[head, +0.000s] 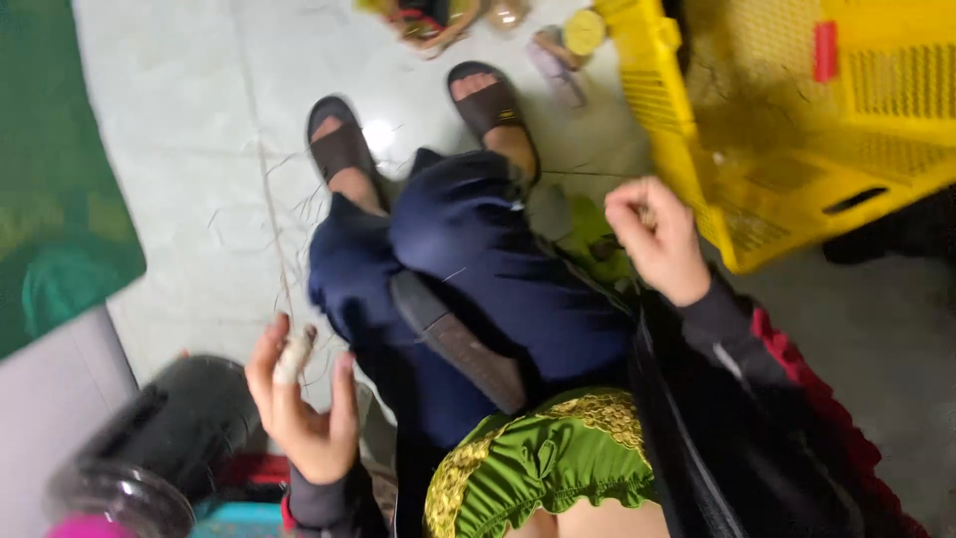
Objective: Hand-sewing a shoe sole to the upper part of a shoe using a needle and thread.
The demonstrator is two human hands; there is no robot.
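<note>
**Mia:** Down on the pale floor (179,120), I see two feet in dark sandals (344,149). Is the person sitting?

**Ben:** It looks like it. Their legs are in dark blue trousers (498,289), and we look down on them from above.

**Mia:** What is the left hand (299,399) doing?

**Ben:** It is low, beside the left knee. The palm faces up and the fingers are curled a little, not wide. A small pale thing, maybe a wrap or a stub (295,354), sits at one finger. It is too blurry to tell what it is.

**Mia:** And those thin lines by it?

**Ben:** Thin strands (284,229) lie on the floor, just above that hand and next to the left leg. One long strand runs up from near the fingers.

**Mia:** What about the right hand (652,239)?

**Ben:** It is up higher, over the right knee. Its fingers are closed tight, like a pinch. I cannot tell what is inside them.

**Mia:** What is that big yellow thing?

**Ben:** A yellow plastic crate (787,149), just beside the right hand. It has lots of little holes.

**Mia:** Anything else?

**Ben:** A green mat (50,199) lies on the far left. A dark round jar (169,438) stands near the left hand. Green frilly cloth (538,463) lies on the lap.
</note>
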